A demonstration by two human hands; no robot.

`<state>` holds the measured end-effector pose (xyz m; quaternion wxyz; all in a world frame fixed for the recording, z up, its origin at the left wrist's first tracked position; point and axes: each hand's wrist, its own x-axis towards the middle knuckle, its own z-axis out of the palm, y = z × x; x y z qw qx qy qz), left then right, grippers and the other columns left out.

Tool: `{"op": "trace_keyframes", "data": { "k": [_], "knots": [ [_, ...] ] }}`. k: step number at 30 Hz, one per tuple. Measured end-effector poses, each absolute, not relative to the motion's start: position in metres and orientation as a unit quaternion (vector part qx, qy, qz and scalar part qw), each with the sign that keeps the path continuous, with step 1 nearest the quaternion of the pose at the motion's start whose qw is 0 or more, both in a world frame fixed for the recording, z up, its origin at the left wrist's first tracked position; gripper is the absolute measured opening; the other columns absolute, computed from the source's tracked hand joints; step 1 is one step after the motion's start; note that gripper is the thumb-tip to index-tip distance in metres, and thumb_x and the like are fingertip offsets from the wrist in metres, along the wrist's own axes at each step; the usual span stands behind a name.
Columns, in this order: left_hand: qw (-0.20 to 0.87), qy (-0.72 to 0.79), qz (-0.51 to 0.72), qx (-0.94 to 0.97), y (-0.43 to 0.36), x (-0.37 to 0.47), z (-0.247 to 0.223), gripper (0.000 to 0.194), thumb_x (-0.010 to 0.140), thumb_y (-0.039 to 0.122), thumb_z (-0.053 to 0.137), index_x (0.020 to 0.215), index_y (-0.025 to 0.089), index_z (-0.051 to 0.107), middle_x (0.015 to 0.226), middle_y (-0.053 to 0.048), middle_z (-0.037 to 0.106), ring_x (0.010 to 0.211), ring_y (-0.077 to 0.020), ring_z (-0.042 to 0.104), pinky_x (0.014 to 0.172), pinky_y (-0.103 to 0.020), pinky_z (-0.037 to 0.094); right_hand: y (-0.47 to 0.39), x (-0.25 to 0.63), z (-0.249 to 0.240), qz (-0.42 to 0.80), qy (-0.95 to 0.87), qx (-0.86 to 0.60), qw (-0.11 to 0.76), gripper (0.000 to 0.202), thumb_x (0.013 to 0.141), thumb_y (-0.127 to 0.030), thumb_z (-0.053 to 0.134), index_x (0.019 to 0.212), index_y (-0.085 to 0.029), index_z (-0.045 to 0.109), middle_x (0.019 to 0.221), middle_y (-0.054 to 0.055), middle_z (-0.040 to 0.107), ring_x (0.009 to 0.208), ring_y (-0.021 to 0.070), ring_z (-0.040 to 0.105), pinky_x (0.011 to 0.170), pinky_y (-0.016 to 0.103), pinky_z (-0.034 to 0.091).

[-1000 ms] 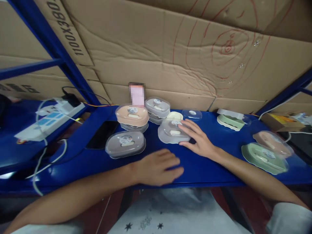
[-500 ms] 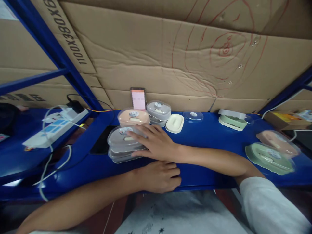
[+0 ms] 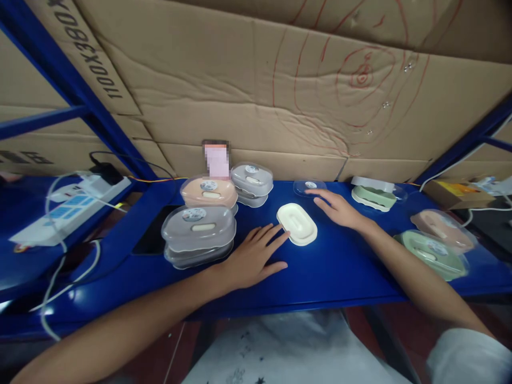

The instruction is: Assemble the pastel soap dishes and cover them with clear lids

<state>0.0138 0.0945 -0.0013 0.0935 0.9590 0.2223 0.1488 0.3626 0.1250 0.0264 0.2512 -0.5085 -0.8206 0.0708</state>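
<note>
"Two hands over the blue table (image 3: 340, 277): are you holding anything?"

"Nothing. My left hand (image 3: 254, 258) lies palm down and unclenched, fingers spread, thumb out to the side. My right hand (image 3: 338, 208) is loose too, fingers partly stretched, gripping nothing."

"Where's the cream dish (image 3: 297, 224)?"

"Flat on the table between my hands, its raised oval middle showing. My left fingertips reach its near left rim; I can't tell whether they press on it."

"And the right?"

"My index finger reaches over the near edge of a clear lid (image 3: 314, 185), farther back. Touching or just above, I can't tell."

"What's beyond your left wrist?"

"A stack of grey boxes (image 3: 180, 232), one on another. Behind it is a peach box (image 3: 192, 197), near an upright phone (image 3: 217, 159); a second grey stack (image 3: 252, 181) stands to their right."

"And by your right forearm?"

"A green box (image 3: 440, 261), with a second peach box (image 3: 448, 232) just behind it, both under clear covers."
</note>
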Motion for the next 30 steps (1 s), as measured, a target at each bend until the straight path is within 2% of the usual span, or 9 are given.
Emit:
{"op": "trace_keyframes", "data": {
  "k": [3,5,9,12,15,20,22,25,30],
  "knots": [
    [0.094,0.231,0.129,0.96,0.095,0.014,-0.001,0.054,0.106,0.054,0.056,0.15,0.023,0.057,0.158,-0.017,0.054,0.147,-0.0387,0.05,0.121,-0.063,0.04,0.132,0.378,0.011,-0.019,-0.791,-0.585,0.179,0.053,0.108,-0.034,0.042,0.16,-0.024,0.047,0.164,0.015,0.05,0.155,0.0357,0.042,0.123,0.068,0.032],
    [0.093,0.231,0.144,0.958,0.093,0.014,0.001,0.049,0.106,0.048,0.059,0.146,0.02,0.059,0.155,-0.018,0.056,0.144,-0.0375,0.053,0.12,-0.06,0.042,0.134,0.38,0.003,-0.03,-0.783,-0.601,0.16,0.054,0.106,-0.032,0.044,0.159,-0.021,0.05,0.159,0.019,0.053,0.15,0.0394,0.046,0.119,0.073,0.031],
    [0.097,0.196,0.165,0.962,0.092,0.013,0.003,0.056,0.106,0.036,0.058,0.16,0.024,0.045,0.17,-0.015,0.039,0.158,-0.0367,0.035,0.125,-0.059,0.036,0.129,0.37,0.008,-0.026,-0.813,-0.565,0.14,0.046,0.106,-0.039,0.049,0.149,-0.026,0.062,0.148,0.015,0.063,0.139,0.0347,0.055,0.117,0.062,0.036],
    [0.1,0.18,0.144,0.968,0.092,0.013,0.002,0.045,0.108,0.03,0.053,0.154,0.026,0.053,0.153,-0.014,0.058,0.146,-0.0334,0.05,0.124,-0.062,0.034,0.123,0.367,0.021,-0.064,-0.803,-0.581,0.112,0.044,0.109,-0.04,0.044,0.149,-0.033,0.061,0.151,0.009,0.062,0.138,0.0295,0.055,0.117,0.053,0.038],
    [0.089,0.159,0.135,0.974,0.092,0.013,0.001,0.04,0.107,0.015,0.047,0.142,0.025,0.064,0.128,-0.012,0.069,0.126,-0.0291,0.061,0.118,-0.059,0.039,0.12,0.383,0.031,-0.138,-0.694,-0.698,0.113,0.051,0.109,-0.035,0.036,0.155,-0.02,0.054,0.152,0.02,0.059,0.14,0.0372,0.052,0.116,0.06,0.035],
    [0.1,0.148,0.14,0.974,0.094,0.015,-0.001,0.06,0.105,0.01,0.041,0.162,0.028,0.042,0.168,-0.014,0.043,0.153,-0.0335,0.041,0.12,-0.058,0.036,0.117,0.422,0.031,-0.152,-0.552,-0.814,0.1,0.052,0.1,-0.024,0.042,0.142,0.003,0.057,0.131,0.041,0.063,0.126,0.0548,0.058,0.099,0.084,0.034],
    [0.1,0.155,0.135,0.974,0.095,0.016,-0.002,0.059,0.107,0.015,0.041,0.165,0.027,0.036,0.17,-0.013,0.041,0.153,-0.0336,0.04,0.121,-0.058,0.032,0.117,0.425,0.031,-0.132,-0.568,-0.808,0.091,0.049,0.098,-0.022,0.047,0.139,-0.001,0.062,0.128,0.036,0.066,0.122,0.0519,0.063,0.101,0.079,0.038],
    [0.061,0.152,0.129,0.978,0.095,0.017,0.001,0.052,0.105,0.01,0.042,0.154,0.025,0.05,0.151,-0.012,0.061,0.137,-0.0317,0.054,0.119,-0.057,0.03,0.119,0.408,0.034,-0.093,-0.645,-0.752,0.097,0.048,0.1,-0.022,0.049,0.145,-0.013,0.064,0.133,0.024,0.07,0.122,0.041,0.067,0.107,0.063,0.046],
    [0.012,0.105,0.128,0.986,0.088,0.015,0.01,0.036,0.106,0.01,0.046,0.135,0.022,0.063,0.113,-0.008,0.071,0.103,-0.0233,0.063,0.104,-0.046,0.038,0.107,0.366,0.036,-0.019,-0.795,-0.593,0.123,0.06,0.106,-0.039,0.054,0.163,-0.022,0.045,0.15,0.012,0.064,0.132,0.0284,0.065,0.111,0.044,0.053]
  ]
}}
